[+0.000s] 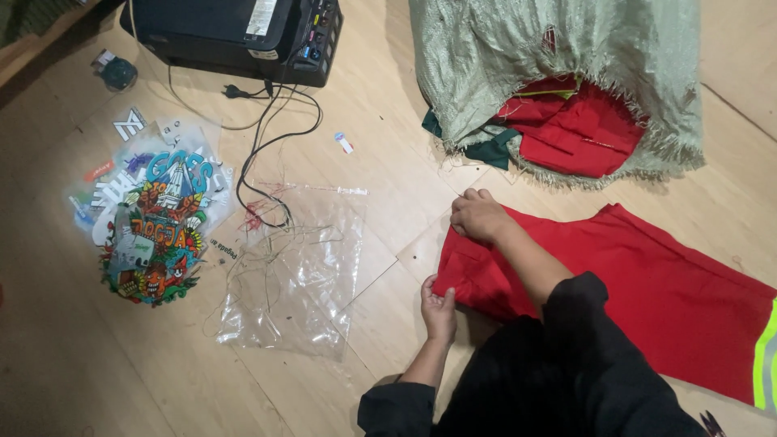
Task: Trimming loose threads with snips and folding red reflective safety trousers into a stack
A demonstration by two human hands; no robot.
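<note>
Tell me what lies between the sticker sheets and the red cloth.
A clear plastic bag with loose threads lies on the floor between the sticker sheets and red cloth, per the head view.

Left hand (439, 307) sits near, palm up, fingers curled. Right hand (479, 214) lies farther, knuckles up, fist closed, forearm bare below a pushed-up black sleeve.

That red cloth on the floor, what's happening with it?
A person is working on a red garment spread flat on the wooden floor. The left hand grips its near corner and the right hand presses the far corner of the same edge. More red fabric spills from a green woven sack nearby. A clear plastic bag lies alongside.
</note>
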